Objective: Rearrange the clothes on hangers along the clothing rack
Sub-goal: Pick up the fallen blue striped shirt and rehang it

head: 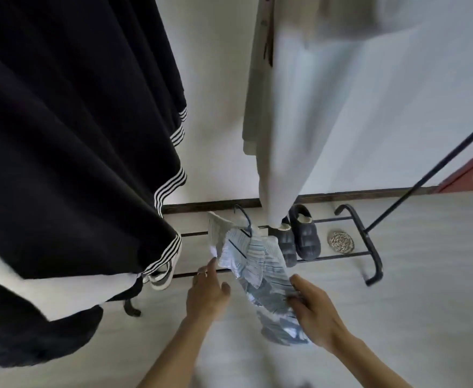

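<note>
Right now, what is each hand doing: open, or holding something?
Left hand: open, fingertips at the edge of the striped shirt.
Right hand: grips the lower part of the striped shirt.

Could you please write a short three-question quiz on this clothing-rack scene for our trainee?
1. True or false: the dark slippers sit at the rack base, to the right of the blue striped shirt.
2. Which hand grips the blue striped shirt? A) left hand B) right hand C) neither
3. Fill in: the dark garment has ___ stripes along its edges.
Key: 1 true; 2 B; 3 white.
</note>
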A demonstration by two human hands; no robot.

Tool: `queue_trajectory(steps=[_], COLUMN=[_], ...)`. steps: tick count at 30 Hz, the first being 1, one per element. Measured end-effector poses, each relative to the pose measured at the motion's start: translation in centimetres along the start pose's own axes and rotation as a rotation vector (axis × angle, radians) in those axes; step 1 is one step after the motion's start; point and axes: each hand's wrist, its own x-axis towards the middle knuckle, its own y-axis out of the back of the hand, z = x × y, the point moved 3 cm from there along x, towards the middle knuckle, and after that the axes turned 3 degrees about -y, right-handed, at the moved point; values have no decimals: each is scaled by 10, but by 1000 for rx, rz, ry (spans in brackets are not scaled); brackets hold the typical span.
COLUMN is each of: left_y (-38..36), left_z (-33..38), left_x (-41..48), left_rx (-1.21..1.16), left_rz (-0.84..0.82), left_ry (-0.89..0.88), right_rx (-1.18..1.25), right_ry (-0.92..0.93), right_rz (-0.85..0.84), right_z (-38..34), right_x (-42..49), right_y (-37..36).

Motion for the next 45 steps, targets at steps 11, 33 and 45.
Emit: queue_trajectory(steps=[11, 33, 45], left_y=[177, 385, 400], left_z=[145, 258, 333], left_x=[-179, -373, -429], left_rx=[13, 224, -9], left_rz=[383, 557, 523], left_ry=[-398, -929, -1070], right_rx=[-131, -193, -191], right_ry=[148, 613, 580], right_rz=[108, 557, 454], right_z=[-152, -316, -314], right_x=[-178, -255, -277], right_y=[186, 290, 324])
